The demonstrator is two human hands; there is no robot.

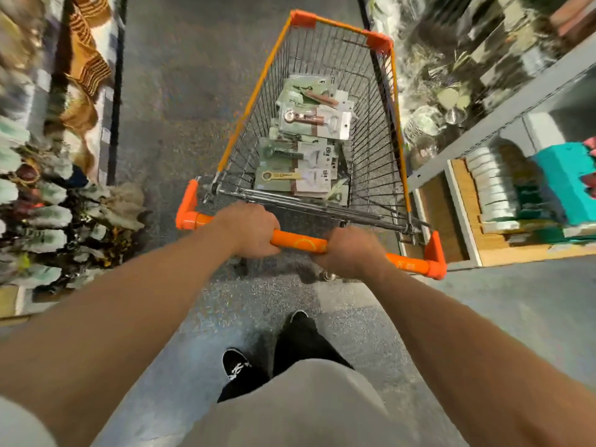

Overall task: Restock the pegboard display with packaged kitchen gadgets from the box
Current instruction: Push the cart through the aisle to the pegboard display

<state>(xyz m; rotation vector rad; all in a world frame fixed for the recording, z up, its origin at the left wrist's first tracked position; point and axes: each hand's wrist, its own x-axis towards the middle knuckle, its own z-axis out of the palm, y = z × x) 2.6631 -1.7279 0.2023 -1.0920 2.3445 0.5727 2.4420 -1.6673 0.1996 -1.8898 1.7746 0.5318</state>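
A wire shopping cart (374,130) with orange trim stands in the aisle in front of me. Several packaged kitchen gadgets (309,140) on card backing lie in a loose pile on its floor. My left hand (250,229) grips the orange cart handle (298,241) left of its middle. My right hand (350,251) grips the same handle right of the middle. No pegboard display can be made out in this blurred view.
Shelves of blurred goods (35,188) line the aisle on the left. A grey shelf unit (503,114) on the right holds stacked white dishes (490,188) and a teal item (564,179). Grey speckled floor (180,91) runs ahead beside the cart. My feet (238,366) are below the handle.
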